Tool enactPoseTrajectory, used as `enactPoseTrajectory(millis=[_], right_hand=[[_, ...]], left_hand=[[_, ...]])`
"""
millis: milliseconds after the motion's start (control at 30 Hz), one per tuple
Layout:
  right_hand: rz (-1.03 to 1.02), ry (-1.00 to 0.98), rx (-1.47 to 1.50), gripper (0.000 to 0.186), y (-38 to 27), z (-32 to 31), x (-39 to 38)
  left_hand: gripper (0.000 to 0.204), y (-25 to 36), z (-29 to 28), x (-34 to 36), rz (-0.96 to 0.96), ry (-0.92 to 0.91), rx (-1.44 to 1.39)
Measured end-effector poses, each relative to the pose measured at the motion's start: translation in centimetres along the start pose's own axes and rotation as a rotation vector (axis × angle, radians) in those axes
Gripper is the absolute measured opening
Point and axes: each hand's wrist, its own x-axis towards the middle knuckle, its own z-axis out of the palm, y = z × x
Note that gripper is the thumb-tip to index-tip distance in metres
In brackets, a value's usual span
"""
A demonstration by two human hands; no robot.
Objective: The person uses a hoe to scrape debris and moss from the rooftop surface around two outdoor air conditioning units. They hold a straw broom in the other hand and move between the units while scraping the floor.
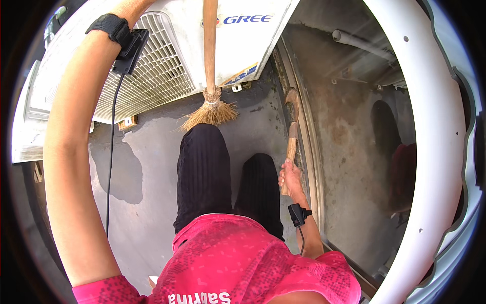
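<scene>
My right hand (290, 177) is closed around the wooden handle of a short tool with a curved brown head (292, 107). The tool lies along the wall's foot, its head pointing away from me; what kind it is I cannot make out. My left arm reaches up and forward, and only the strapped wrist shows before the upper edge cuts off the hand. A straw broom (210, 109) stands with its bristles down on the floor, in front of a white air-conditioner outdoor unit (243, 43). The top of its wooden handle runs out of view, so whether my left hand touches it is hidden.
A grille (142, 71) fills the unit's left side. The grey floor (152, 167) has darker patches. To the right runs a ledge (310, 152) beside a dark, reflecting panel (349, 147). A thick white curved pipe (439, 126) arches at the far right. A black cable (110, 162) hangs from my left wrist.
</scene>
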Motion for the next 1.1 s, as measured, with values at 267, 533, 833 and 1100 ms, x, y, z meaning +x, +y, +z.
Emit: enactPoseTrajectory(millis=[267,533,833,1100], right_hand=[[0.047,0.029,0.148,0.029,0.3,7.6,0.6],[0.002,0.013,0.230,0.030,-1.8,8.1,1.8],[-0.042,-0.048,0.366,0.030,-0.8,10.0,3.4],[0.005,0.002,0.261,0.032,0.0,8.0,1.8]], left_hand=[[0.044,-0.4,-0.4,0.3,0.052,-0.011,0.125],[0.043,-1.1,-0.1,0.5,0.127,0.045,0.195],[0.043,-0.6,-0.1,0.1,0.093,0.008,0.047],[0.045,-0.7,-0.5,0.3,0.021,-0.021,0.100]])
